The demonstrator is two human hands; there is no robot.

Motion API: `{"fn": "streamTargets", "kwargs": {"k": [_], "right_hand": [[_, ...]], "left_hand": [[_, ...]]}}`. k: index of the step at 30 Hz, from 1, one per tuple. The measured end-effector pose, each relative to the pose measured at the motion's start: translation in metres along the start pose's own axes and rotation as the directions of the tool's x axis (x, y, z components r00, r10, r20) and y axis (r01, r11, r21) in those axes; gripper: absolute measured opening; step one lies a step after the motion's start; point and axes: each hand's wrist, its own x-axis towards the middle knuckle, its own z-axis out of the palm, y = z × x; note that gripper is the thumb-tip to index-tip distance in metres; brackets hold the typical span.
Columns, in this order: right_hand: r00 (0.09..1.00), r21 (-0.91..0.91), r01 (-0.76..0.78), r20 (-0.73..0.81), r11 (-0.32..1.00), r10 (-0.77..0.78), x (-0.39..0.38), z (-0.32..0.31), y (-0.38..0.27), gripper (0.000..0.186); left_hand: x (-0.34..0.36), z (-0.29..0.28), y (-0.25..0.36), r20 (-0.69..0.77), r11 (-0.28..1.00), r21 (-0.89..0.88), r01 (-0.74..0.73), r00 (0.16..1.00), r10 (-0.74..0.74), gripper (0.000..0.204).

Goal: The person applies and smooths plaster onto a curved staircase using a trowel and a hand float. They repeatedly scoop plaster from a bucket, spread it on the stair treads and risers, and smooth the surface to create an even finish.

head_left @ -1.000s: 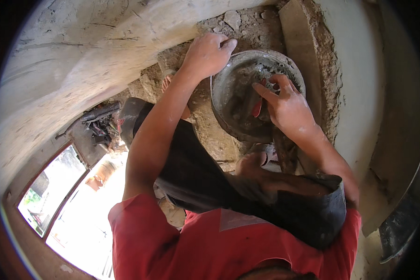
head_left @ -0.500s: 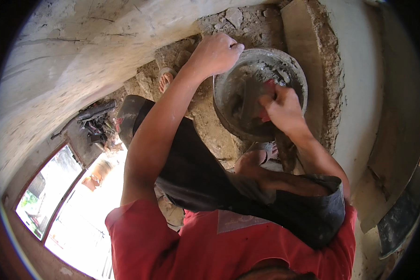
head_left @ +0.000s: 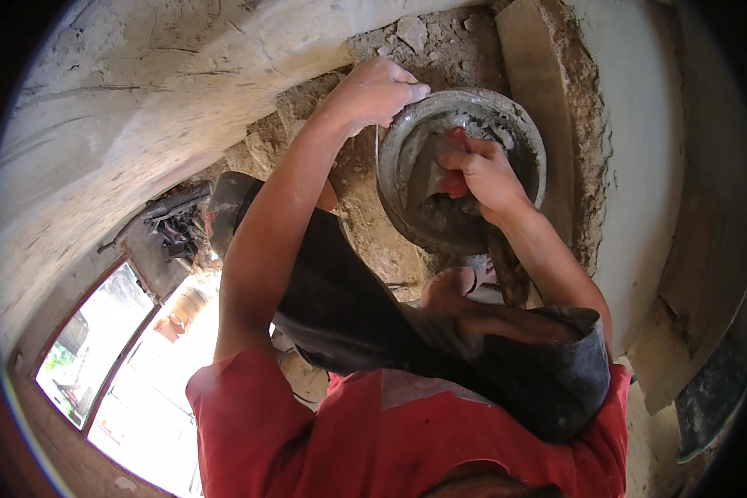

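Note:
A round bucket (head_left: 539, 153) smeared with grey stands in front of me, with wet grey mortar (head_left: 452, 217) inside. My left hand (head_left: 379, 93) is closed on the far left part of its rim. Inside the bucket, my right hand (head_left: 491, 180) grips a trowel (head_left: 454, 184) by its red handle. The flat grey blade lies to the left of my fingers, against the mortar, and its lower edge is hard to make out. Part of the red handle is hidden behind my fingers.
Rubble and broken plaster (head_left: 412, 35) lie beyond the bucket. A rough-edged pale wall (head_left: 631, 124) runs close on the right, another scuffed wall (head_left: 141, 108) on the left. Dark tools (head_left: 177, 220) are piled near a bright doorway (head_left: 162, 390). My bent leg (head_left: 332, 299) is below.
My right hand has moved left and slightly away from me with the trowel, and its blade shows more clearly. My left hand remains on the bucket rim.

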Motion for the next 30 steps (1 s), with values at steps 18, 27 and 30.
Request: {"fn": "streamTargets", "kwargs": {"k": [18,27,30], "right_hand": [[0.890,0.682,0.352,-0.032,0.641,-0.455,-0.113,-0.085,-0.018,0.029],[0.587,0.555,0.796,-0.610,0.243,-0.532,-0.179,-0.154,-0.027,0.022],[0.489,0.468,0.864,-0.688,0.187,-0.537,-0.194,-0.170,-0.026,0.019]], "left_hand": [[0.003,-0.006,0.023,-0.297,0.929,-0.255,-0.268,0.936,0.188,0.050],[-0.057,0.189,0.126,0.144,0.669,-0.566,-0.482,0.741,0.656,0.051],[-0.052,0.234,0.176,0.136,0.564,-0.670,-0.483,0.667,0.733,0.020]]}}
